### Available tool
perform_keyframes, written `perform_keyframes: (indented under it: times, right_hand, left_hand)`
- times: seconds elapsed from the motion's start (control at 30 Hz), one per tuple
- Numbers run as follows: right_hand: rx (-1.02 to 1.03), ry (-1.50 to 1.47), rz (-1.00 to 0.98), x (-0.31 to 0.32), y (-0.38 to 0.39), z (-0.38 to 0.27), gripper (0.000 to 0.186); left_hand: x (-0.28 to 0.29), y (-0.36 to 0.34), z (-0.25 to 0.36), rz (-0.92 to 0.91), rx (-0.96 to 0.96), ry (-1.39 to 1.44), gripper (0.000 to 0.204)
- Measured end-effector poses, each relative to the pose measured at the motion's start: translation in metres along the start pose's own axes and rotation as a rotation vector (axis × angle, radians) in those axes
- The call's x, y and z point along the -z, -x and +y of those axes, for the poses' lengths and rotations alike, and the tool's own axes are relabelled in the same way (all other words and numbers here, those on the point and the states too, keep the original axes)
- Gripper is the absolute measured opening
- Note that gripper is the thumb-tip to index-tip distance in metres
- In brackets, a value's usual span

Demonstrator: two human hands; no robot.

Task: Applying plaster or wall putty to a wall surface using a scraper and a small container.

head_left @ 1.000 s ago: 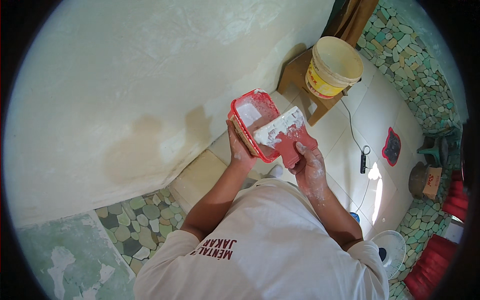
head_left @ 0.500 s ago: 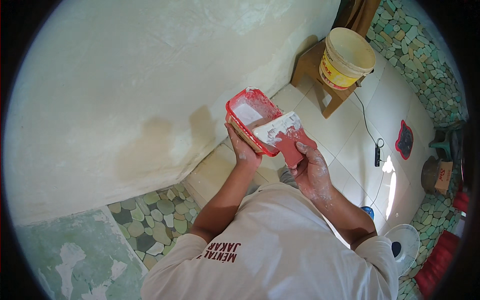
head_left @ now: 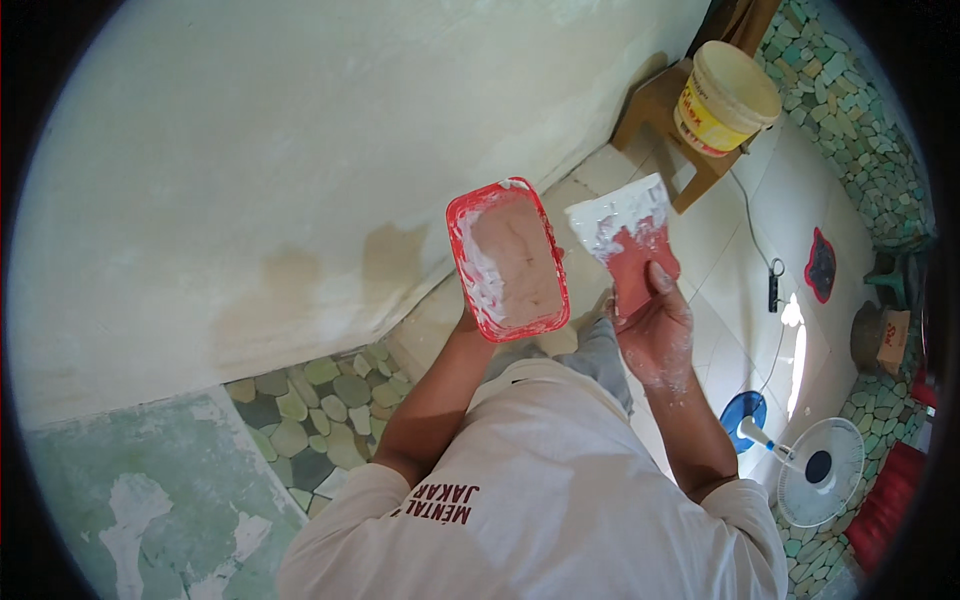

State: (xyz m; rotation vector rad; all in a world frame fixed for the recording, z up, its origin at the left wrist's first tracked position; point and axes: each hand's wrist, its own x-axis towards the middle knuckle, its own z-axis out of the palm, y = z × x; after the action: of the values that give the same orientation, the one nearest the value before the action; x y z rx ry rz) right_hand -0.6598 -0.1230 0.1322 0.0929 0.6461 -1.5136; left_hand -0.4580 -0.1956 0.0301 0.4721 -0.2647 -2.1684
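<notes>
My left hand (head_left: 470, 322) holds a red rectangular tray (head_left: 507, 259) from below; pale putty coats its inside and rim. My right hand (head_left: 655, 325) grips a red flat scraper (head_left: 630, 236) whose wide edge is smeared with white putty. The scraper stands just right of the tray, apart from it. Both are held up in front of a cream plastered wall (head_left: 300, 150) with a darker damp patch (head_left: 300, 290).
A cream bucket (head_left: 725, 97) stands on a small wooden stool (head_left: 665, 120) by the wall at upper right. A white fan (head_left: 810, 470) and a cable (head_left: 770, 290) lie on the tiled floor to the right. Pebble tiling (head_left: 310, 410) runs below the wall.
The scraper has come off the tray and now sits to its right. The tray is tilted more openly toward me, and both hands appear lower and nearer the view's middle.
</notes>
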Motion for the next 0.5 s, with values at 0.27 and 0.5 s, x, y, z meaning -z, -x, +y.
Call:
perform_keyframes:
  times: [0.27,0.5]
  right_hand:
    - [0.178,0.183,-0.055,-0.012,0.048,0.044,0.036]
    - [0.317,0.806,-0.177,-0.037,0.066,0.060,0.023]
  left_hand:
    - [0.030,0.034,0.024,0.026,-0.059,0.004,0.067]
    - [0.051,0.033,0.036,-0.113,-0.220,-0.121,0.068]
